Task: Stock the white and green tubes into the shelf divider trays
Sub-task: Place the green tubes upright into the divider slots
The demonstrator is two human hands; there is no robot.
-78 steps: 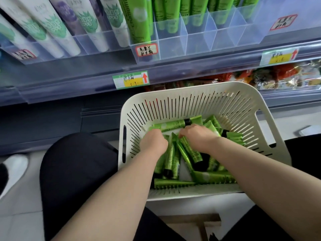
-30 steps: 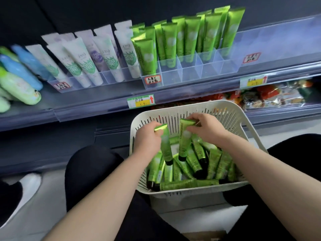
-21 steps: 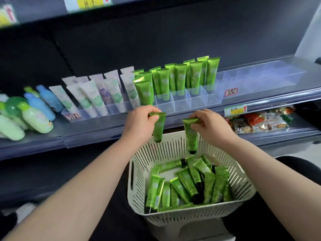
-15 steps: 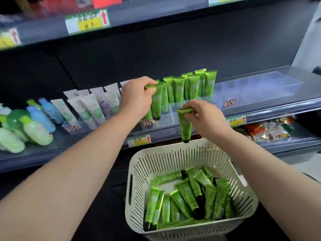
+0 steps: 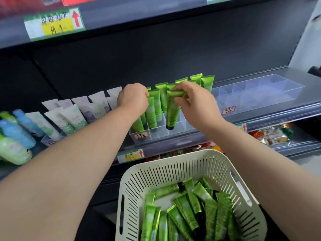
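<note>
A clear divider tray (image 5: 157, 133) on the middle shelf holds several upright green tubes (image 5: 162, 98). My left hand (image 5: 132, 100) grips the top of one green tube (image 5: 150, 113) standing cap down in a front compartment on the tray's left side. My right hand (image 5: 195, 100) pinches the crimped end of another green tube (image 5: 172, 110), whose black cap hangs just above the compartment to the right. White tubes (image 5: 76, 117) fill the tray further left. Below, a cream slotted basket (image 5: 173, 166) holds several loose green tubes (image 5: 184, 214).
An empty clear divider tray (image 5: 260, 91) sits on the shelf to the right. Blue and green bottles (image 5: 15, 134) lie at the far left. Snack packets (image 5: 272, 136) fill the lower shelf. A price label (image 5: 53, 23) hangs on the upper shelf edge.
Both hands each picked a green tube from the basket, lifted it to the shelf, and now hold the tubes at the divider tray's front compartments.
</note>
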